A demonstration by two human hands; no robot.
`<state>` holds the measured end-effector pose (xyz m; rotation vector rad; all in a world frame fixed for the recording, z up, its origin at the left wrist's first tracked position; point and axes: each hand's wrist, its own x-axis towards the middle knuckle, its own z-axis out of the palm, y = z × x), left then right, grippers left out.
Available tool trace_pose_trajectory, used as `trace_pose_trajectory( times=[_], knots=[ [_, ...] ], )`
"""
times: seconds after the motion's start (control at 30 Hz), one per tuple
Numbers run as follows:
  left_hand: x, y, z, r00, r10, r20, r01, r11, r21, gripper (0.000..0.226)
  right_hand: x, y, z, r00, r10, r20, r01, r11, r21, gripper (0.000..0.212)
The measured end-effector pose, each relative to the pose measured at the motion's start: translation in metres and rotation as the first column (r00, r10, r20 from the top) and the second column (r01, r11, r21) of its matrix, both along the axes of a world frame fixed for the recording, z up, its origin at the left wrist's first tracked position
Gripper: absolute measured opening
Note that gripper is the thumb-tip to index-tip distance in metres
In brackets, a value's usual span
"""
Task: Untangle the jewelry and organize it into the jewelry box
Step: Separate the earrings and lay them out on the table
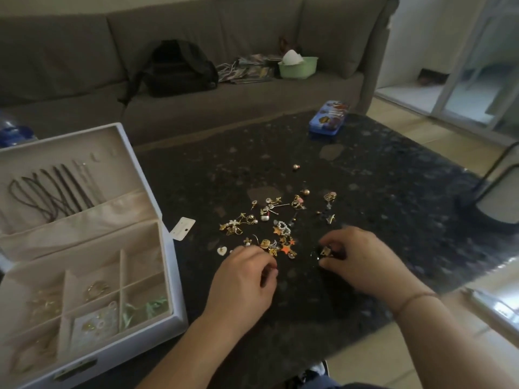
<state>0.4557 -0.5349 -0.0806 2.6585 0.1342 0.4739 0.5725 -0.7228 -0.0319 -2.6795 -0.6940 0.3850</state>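
Centrally, jewelry [276,220] scattered on dark worktop [379,197], box [84,248] lid-open at left, left hand [244,279] loosely curled, holding nothing discernible, right hand [362,259] pinching gold piece [325,251], tin [330,117] lettering illegible

Table top [365,175]: black, speckled with pale grey flecks. Jewelry box [174,265]: white shell, beige lining. Necklaces [56,192] in its lid: dark brown cords. Loose jewelry [269,226]: mostly gold, with white pearls and orange stars (one white heart at the near left). Tin [328,119]: blue, with orange and white print. Sofa [168,32]: grey-brown. Basin [297,67]: pale green. Backpack [179,68]: black.
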Motion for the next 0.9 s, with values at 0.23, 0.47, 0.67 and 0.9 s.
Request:
trace_pose_trajectory(
  times=[0.23,0.47,0.67,0.9],
  knots=[
    [0.015,0.002,0.010,0.994,0.104,-0.015,-0.104,0.995,-0.010,0.039,-0.011,0.019,-0.010,0.993,0.095,0.065,-0.094,0.995,-0.028,0.014],
    [0.015,-0.002,0.012,0.964,0.108,-0.245,-0.097,0.994,0.057,0.057,-0.001,0.004,-0.005,0.990,-0.010,0.140,0.018,0.998,-0.054,0.012],
    [-0.016,-0.001,0.015,0.947,0.115,-0.301,-0.055,0.978,0.202,0.068,-0.006,0.010,-0.008,0.983,-0.041,0.180,0.055,0.996,-0.074,0.025],
    [-0.035,-0.006,0.025,0.952,0.080,-0.297,0.007,0.960,0.281,0.072,-0.031,0.044,-0.007,0.910,0.313,0.274,-0.306,0.950,-0.068,0.044]
  ],
)
